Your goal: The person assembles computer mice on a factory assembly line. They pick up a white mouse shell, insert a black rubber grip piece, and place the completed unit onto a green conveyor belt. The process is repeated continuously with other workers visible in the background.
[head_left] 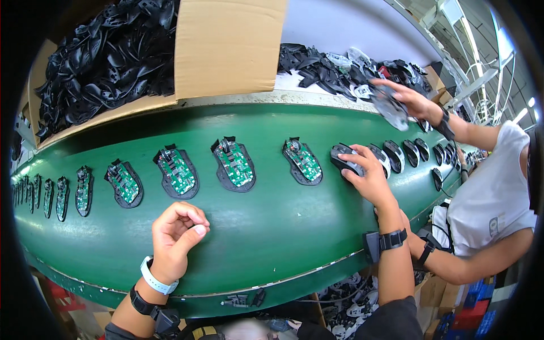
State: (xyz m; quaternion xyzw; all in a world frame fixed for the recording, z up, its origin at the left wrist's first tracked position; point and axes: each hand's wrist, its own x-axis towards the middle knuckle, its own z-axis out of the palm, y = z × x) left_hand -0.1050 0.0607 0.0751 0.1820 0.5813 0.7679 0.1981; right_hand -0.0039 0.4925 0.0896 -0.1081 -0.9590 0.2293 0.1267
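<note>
My right hand (368,173) is closed over a black and grey computer mouse (341,154) on the green conveyor belt (255,249), thumb on its near side and fingers across its top. In front of my body, above the belt, my left hand (178,229) has its fingers curled in and the thumb near them. What it holds, if anything, is hidden. Just left of the held mouse lies an opened mouse base (303,162) with a bare green circuit board and a scroll wheel. Another such base (233,164) lies further left, in a row of several.
A cardboard box (229,48) of black plastic shells stands at the far left. More shells (326,71) are heaped behind the belt. At right, a co-worker's hand (416,105) holds a blurred grey shell (390,109) above several covered mice (411,152). Small black parts (235,300) lie along the near edge.
</note>
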